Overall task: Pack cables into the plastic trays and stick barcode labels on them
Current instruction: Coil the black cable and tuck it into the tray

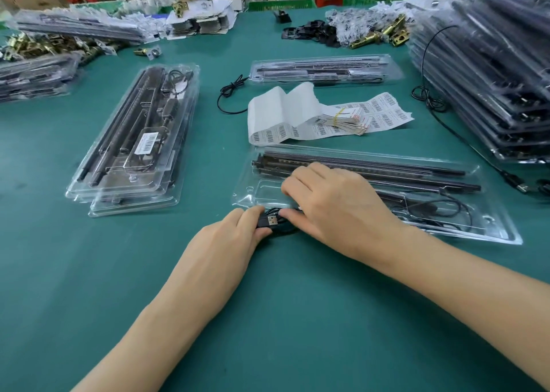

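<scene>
Black coiled USB cable (273, 223) lies at the near edge of the clear plastic blister tray (500, 231), pinched between left hand (235, 234) and right hand (330, 204), likely bundled tight to fit its empty pocket.

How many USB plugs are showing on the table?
2: first plug on the cable between left hand and right hand; second plug on the mat by the right tray stack. More may be hidden.
</scene>
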`<state>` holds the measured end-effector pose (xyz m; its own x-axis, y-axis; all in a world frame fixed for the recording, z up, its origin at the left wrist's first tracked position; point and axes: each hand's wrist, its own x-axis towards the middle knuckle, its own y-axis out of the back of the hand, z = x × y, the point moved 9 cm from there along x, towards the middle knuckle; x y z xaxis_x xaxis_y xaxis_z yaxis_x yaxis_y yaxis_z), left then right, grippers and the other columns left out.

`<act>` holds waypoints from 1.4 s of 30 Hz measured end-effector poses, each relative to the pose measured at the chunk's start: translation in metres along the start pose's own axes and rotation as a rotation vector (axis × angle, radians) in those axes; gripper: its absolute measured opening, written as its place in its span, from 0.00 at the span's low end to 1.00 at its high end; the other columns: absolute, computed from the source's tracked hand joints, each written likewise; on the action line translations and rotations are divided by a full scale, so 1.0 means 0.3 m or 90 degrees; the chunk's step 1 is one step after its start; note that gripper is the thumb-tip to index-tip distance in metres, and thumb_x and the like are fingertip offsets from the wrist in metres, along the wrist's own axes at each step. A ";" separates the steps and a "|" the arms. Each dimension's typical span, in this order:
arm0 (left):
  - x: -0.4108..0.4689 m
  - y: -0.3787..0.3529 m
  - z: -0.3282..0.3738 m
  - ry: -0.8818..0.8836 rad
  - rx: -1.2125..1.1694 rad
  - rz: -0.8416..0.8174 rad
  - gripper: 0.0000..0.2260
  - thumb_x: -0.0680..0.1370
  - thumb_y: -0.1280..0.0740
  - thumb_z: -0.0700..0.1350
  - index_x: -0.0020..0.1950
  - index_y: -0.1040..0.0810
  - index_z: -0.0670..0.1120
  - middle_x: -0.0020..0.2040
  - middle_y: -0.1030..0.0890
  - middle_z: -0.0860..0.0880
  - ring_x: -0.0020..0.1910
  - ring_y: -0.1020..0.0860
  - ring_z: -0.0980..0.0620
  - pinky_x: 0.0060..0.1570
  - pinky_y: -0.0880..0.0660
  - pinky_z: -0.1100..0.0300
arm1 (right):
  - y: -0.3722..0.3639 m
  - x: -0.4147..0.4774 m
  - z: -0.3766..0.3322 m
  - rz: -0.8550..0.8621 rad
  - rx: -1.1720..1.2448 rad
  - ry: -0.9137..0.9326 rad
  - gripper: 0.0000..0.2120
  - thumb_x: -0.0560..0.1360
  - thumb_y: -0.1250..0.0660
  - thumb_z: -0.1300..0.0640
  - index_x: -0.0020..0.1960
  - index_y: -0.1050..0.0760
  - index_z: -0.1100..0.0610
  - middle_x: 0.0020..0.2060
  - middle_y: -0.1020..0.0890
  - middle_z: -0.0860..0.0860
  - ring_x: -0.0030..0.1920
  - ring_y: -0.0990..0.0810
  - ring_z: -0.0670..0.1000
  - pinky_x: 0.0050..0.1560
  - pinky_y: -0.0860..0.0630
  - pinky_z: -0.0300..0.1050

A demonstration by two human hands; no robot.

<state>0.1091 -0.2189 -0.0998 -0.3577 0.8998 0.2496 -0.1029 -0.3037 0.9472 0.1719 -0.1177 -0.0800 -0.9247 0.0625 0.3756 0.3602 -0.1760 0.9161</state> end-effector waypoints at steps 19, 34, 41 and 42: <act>0.006 -0.009 -0.004 -0.002 0.005 0.002 0.23 0.82 0.47 0.55 0.63 0.20 0.44 0.47 0.18 0.46 0.35 0.20 0.40 0.32 0.22 0.46 | -0.019 0.076 -0.049 -0.126 -0.025 0.080 0.05 0.85 0.45 0.58 0.55 0.31 0.52 0.48 0.24 0.46 0.48 0.23 0.50 0.38 0.25 0.47; 0.004 -0.005 -0.010 0.012 0.003 0.032 0.23 0.82 0.47 0.56 0.60 0.19 0.44 0.46 0.17 0.47 0.32 0.20 0.40 0.28 0.23 0.47 | 0.014 0.009 -0.005 -0.037 0.014 0.055 0.14 0.86 0.49 0.56 0.52 0.24 0.54 0.46 0.20 0.49 0.48 0.22 0.53 0.41 0.23 0.51; 0.008 -0.018 -0.013 0.034 -0.002 -0.023 0.23 0.82 0.48 0.57 0.64 0.21 0.46 0.49 0.18 0.49 0.37 0.19 0.40 0.35 0.22 0.46 | 0.020 0.043 -0.032 -0.048 0.006 0.102 0.13 0.85 0.49 0.51 0.54 0.26 0.52 0.49 0.22 0.48 0.51 0.23 0.53 0.45 0.24 0.50; 0.008 -0.023 -0.017 0.038 -0.001 -0.039 0.23 0.82 0.48 0.57 0.66 0.22 0.47 0.51 0.18 0.50 0.39 0.19 0.41 0.38 0.22 0.46 | 0.018 0.064 -0.039 -0.060 0.006 0.117 0.13 0.85 0.48 0.49 0.55 0.27 0.52 0.50 0.22 0.47 0.53 0.24 0.52 0.46 0.24 0.50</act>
<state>0.1043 -0.2163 -0.1066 -0.4057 0.8964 0.1785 -0.1275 -0.2489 0.9601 0.1548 -0.1290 -0.0695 -0.9610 -0.1018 0.2571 0.2713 -0.1680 0.9477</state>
